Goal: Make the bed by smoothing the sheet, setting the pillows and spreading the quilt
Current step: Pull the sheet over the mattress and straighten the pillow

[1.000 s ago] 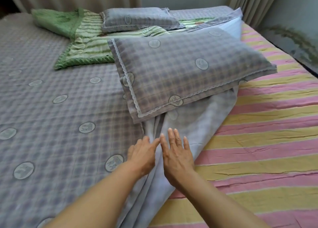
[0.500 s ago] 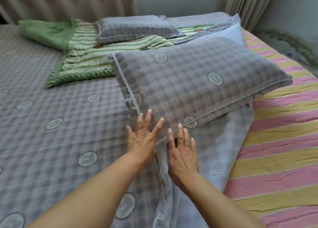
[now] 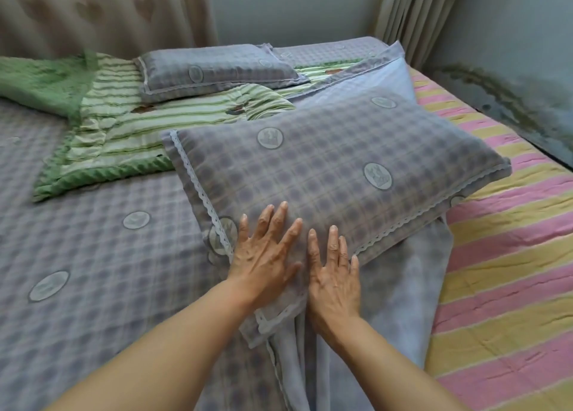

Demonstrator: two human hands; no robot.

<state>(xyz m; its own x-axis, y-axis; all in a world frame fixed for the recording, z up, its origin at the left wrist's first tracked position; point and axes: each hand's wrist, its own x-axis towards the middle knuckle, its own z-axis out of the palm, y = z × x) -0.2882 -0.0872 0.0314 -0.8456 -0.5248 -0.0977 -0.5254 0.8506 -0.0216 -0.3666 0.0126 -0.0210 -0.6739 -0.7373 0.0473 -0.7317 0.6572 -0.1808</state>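
Observation:
A large grey-violet checked pillow (image 3: 341, 168) with a lace edge lies askew in the middle of the bed. My left hand (image 3: 263, 255) lies flat with spread fingers on its near corner. Right beside it, my right hand (image 3: 333, 269) rests flat on the same near edge. The matching checked sheet (image 3: 93, 255) covers the left of the bed; its right edge is folded back, pale underside (image 3: 400, 289) up. A second, smaller pillow (image 3: 214, 69) sits at the back on a crumpled green striped quilt (image 3: 124, 131).
The pink and yellow striped mattress cover (image 3: 502, 271) is bare on the right. Beige curtains (image 3: 102, 13) hang behind the bed, and a stained grey wall (image 3: 511, 69) runs along the right side.
Both hands have slid forward from the folded sheet edge onto the near corner of the big pillow. My view has moved closer to the pillow.

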